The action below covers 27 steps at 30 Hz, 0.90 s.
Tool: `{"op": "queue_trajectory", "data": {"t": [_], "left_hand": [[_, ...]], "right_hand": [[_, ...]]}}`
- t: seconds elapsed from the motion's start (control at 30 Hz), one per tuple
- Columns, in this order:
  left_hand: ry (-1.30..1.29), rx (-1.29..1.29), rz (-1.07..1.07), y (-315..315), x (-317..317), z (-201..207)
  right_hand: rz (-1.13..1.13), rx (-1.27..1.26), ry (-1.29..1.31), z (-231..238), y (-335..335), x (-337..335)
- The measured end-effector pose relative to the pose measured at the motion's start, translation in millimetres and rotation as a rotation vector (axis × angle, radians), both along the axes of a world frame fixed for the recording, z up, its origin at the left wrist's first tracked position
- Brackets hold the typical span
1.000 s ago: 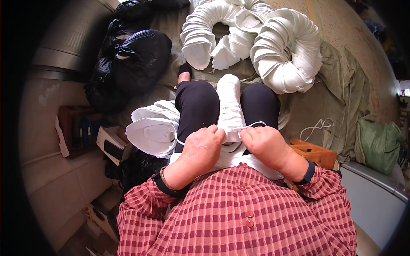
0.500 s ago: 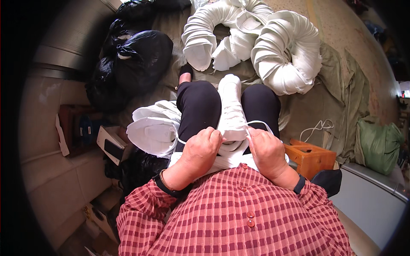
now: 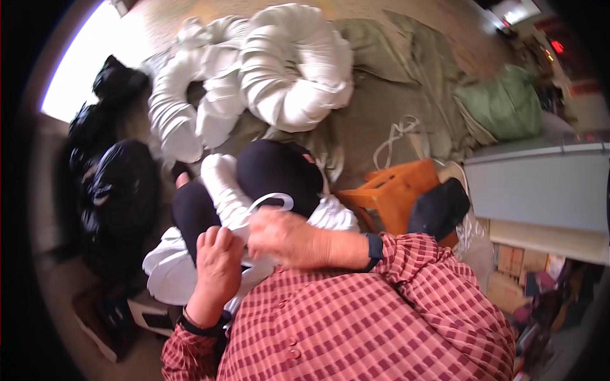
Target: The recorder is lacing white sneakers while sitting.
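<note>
My left hand (image 3: 219,263) is closed, with its fingers curled at the near end of a white stack; what they hold is hidden. Beside it, my right hand (image 3: 276,238) is smeared by motion, its fingers bent inward. A thin white strip (image 3: 276,198) loops up from the right fist. Between my thighs lies a long stack of nested white fabric pieces (image 3: 223,184), running away from my hands. Another white nested stack (image 3: 171,273) rests beside my left leg, its wide cup-like end showing.
Ahead, thick curved stacks of white pieces (image 3: 295,70) lie on a green-brown cloth (image 3: 375,95). Black plastic bags (image 3: 124,190) stand at the left. To the right are an orange wooden stool (image 3: 403,190), a loose white cord (image 3: 397,136), a green sack (image 3: 502,105) and a grey cabinet (image 3: 540,184).
My view has swung to the right. My hands, apart before with the strip between them, are now close together; the right hand has moved left across my lap, with the strip looping above it.
</note>
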<state>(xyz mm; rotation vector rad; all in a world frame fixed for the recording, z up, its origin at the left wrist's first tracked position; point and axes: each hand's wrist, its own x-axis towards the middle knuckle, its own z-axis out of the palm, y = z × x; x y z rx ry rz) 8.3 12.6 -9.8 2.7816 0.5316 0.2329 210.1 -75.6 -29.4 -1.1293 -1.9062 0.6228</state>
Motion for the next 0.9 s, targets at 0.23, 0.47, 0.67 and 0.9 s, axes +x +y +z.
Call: {"op": "queue_trajectory", "data": {"t": [0.23,0.47,0.67,0.9], "left_hand": [[-0.431,-0.502,0.137,-31.4,18.1,54.0],[-0.467,-1.038,0.463,-34.9,10.8,18.1],[-0.533,-1.203,0.559,-28.8,-5.6,14.1],[-0.569,-1.4,0.48,-25.7,7.7,14.1]], "right_hand": [[-0.224,-0.375,0.8,39.2,-28.9,20.8],[-0.303,-0.449,0.745,29.2,-12.3,-14.1],[-0.312,-0.659,0.719,44.9,-8.1,-16.0],[-0.271,-0.954,0.952,42.4,-9.6,-8.4]]}}
